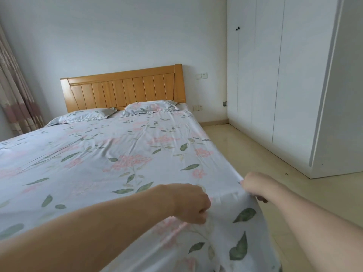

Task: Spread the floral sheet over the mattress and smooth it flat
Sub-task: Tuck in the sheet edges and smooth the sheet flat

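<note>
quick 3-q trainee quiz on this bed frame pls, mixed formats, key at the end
1. True or false: both hands grip the sheet at the near right corner of the bed.
2. How many pillows lie by the headboard? A) one B) two C) three
3. Fill in: the white wardrobe stands on the ___ side of the view.

Key:
1. True: the left hand and right hand each bunch sheet fabric at that corner.
2. B
3. right
</note>
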